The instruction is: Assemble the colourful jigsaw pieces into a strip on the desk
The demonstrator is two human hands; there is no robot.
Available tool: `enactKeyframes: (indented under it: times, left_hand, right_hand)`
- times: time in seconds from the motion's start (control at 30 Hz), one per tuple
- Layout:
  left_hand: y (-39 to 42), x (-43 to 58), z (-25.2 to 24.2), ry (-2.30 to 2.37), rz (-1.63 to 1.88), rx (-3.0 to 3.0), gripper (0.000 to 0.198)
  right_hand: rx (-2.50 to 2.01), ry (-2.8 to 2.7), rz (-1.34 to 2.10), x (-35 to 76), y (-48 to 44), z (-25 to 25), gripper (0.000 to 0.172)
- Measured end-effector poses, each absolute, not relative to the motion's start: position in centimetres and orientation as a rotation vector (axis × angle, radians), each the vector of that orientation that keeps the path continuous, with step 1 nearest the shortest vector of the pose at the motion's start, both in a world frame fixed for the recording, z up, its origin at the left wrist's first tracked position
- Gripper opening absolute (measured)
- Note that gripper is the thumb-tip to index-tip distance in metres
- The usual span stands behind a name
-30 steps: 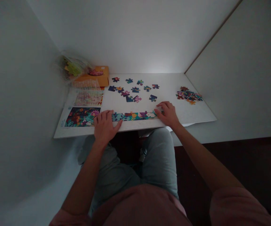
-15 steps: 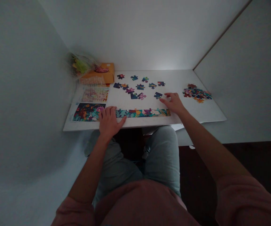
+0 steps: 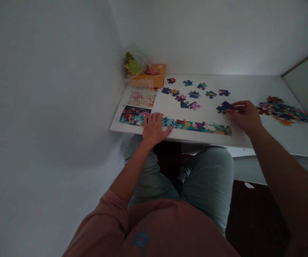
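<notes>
Between the thumb and fingers of my right hand (image 3: 246, 116) is a dark blue puzzle piece (image 3: 224, 107), pinched at its right edge. My left hand (image 3: 154, 129) lies flat with fingers spread, over the left end of a joined strip of puzzle pieces (image 3: 194, 126) and the right edge of a printed picture sheet (image 3: 132, 113). The strip runs along the front of the white table (image 3: 170, 135). Several loose pieces are scattered behind it, among them a red and dark one (image 3: 224, 92) and a pink one (image 3: 195, 105).
A heap of puzzle pieces (image 3: 282, 110) lies at the right. In the back left corner stand an orange box (image 3: 159, 76) and a clear plastic bag (image 3: 134, 66) with green and yellow contents. Walls border the table at the back and left.
My right hand has closed on the dark blue puzzle piece, which it was only reaching beside before. The view has swung left, and my left hand still rests at the strip's left end.
</notes>
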State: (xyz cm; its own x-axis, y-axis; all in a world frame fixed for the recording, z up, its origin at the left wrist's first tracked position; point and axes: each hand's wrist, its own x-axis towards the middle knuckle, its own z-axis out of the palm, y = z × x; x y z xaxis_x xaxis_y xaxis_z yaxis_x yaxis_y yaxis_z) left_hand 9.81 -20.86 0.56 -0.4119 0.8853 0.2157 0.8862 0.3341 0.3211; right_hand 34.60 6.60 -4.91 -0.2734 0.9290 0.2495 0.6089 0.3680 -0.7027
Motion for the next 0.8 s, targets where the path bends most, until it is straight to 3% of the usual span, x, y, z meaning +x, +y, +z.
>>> enactKeyframes:
  times: [0.17, 0.67, 0.8]
  left_hand:
    - [-20.8, 9.9, 0.4, -2.558, -0.584, -1.671, 0.050]
    - [-20.4, 10.1, 0.8, -2.580, -0.594, -1.682, 0.050]
    - [-20.3, 10.2, 1.2, -2.613, -0.570, -1.709, 0.053]
  right_hand:
    - [-1.193, -1.993, 0.734, 36.2, 5.6, -4.9, 0.025]
    - [-1.245, -2.053, 0.607, 35.4, 4.6, -4.2, 0.040]
    - [-1.272, -2.069, 0.520, 35.6, 4.8, -4.3, 0.037]
